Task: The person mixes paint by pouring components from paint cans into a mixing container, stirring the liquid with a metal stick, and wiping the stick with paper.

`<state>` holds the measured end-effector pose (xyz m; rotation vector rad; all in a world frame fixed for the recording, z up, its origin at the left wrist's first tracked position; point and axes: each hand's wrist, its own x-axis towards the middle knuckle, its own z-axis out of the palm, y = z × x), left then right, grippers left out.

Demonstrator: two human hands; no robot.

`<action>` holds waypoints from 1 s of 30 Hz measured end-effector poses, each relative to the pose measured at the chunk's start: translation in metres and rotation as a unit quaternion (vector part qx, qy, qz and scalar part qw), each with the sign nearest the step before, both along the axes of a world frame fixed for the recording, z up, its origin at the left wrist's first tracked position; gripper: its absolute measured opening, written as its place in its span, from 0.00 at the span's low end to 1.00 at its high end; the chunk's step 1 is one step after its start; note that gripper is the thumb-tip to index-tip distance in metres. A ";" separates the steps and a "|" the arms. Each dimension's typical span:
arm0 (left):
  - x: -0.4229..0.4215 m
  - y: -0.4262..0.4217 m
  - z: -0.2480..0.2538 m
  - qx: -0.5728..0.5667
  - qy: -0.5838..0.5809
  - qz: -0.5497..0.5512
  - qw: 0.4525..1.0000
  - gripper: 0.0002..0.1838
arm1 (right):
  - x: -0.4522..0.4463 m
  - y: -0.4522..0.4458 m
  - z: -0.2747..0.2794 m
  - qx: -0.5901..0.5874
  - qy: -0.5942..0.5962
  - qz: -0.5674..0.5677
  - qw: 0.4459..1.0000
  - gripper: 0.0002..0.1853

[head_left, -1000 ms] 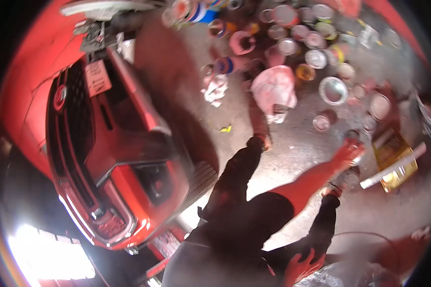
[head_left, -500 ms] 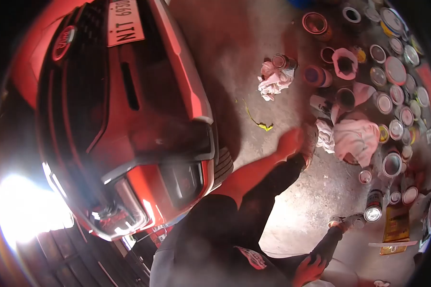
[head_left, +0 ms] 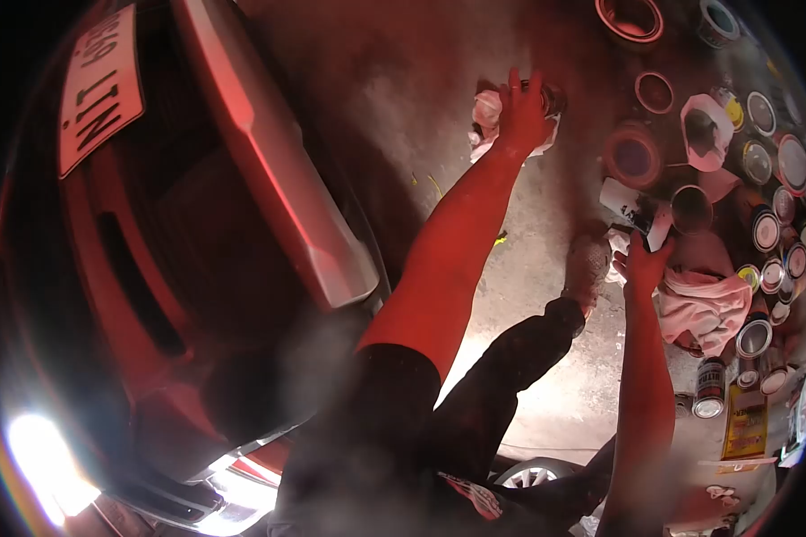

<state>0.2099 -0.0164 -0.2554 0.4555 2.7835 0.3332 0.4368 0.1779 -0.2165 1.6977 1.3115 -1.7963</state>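
Observation:
My left hand (head_left: 524, 116) reaches forward over a small can (head_left: 553, 95) that sits on a crumpled pale cloth (head_left: 485, 112). Its fingers curve around the can's near side, hiding much of it. My right hand (head_left: 643, 259) is stretched out with thumb and fingers apart. Just beyond its fingertips are a white strip (head_left: 659, 225), a white can lying on its side (head_left: 622, 201) and a dark open cup (head_left: 691, 210). Whether the fingertips touch the strip is unclear. A bundled pale cloth (head_left: 707, 309) lies right of that wrist.
A red vehicle's front (head_left: 269, 179) with a licence plate (head_left: 107, 89) fills the left. Many open cans and lids, including a red-rimmed can (head_left: 631, 18), crowd the floor at right. A dark labelled can (head_left: 710, 387) stands near a yellow sheet (head_left: 745, 425).
My left hand has moved forward from near my shoe to the can on the cloth. My right hand has left my leg and reached toward the cans. The view has shifted.

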 end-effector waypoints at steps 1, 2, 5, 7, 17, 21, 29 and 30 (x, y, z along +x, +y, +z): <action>0.003 -0.002 -0.005 0.001 -0.005 0.005 1.000 0.47 | -0.006 -0.002 -0.001 0.013 -0.048 -0.008 0.999 0.40; 0.006 0.000 -0.007 0.026 -0.013 0.032 0.999 0.44 | 0.004 0.000 -0.020 -0.040 -0.037 -0.063 0.997 0.28; 0.035 0.002 -0.001 0.072 0.014 0.089 0.993 0.39 | 0.036 0.010 -0.068 -0.180 -0.015 -0.119 0.976 0.20; 0.071 0.005 0.019 0.112 0.058 0.176 0.976 0.35 | 0.043 0.013 -0.085 -0.259 0.008 -0.077 0.963 0.20; 0.202 -0.007 0.073 0.110 -0.041 0.254 0.960 0.40 | 0.052 -0.019 -0.087 -0.129 0.017 -0.068 0.989 0.16; 0.222 0.000 0.106 0.122 0.074 0.323 0.935 0.42 | 0.096 -0.013 0.011 0.218 0.050 0.326 0.919 0.20; 0.332 0.030 0.211 0.140 0.041 0.245 0.958 0.44 | 0.272 0.034 0.170 0.308 0.212 0.414 0.830 0.08; 0.348 0.036 0.221 0.135 0.023 0.246 0.960 0.41 | 0.294 0.043 0.187 0.289 0.211 0.416 0.836 0.07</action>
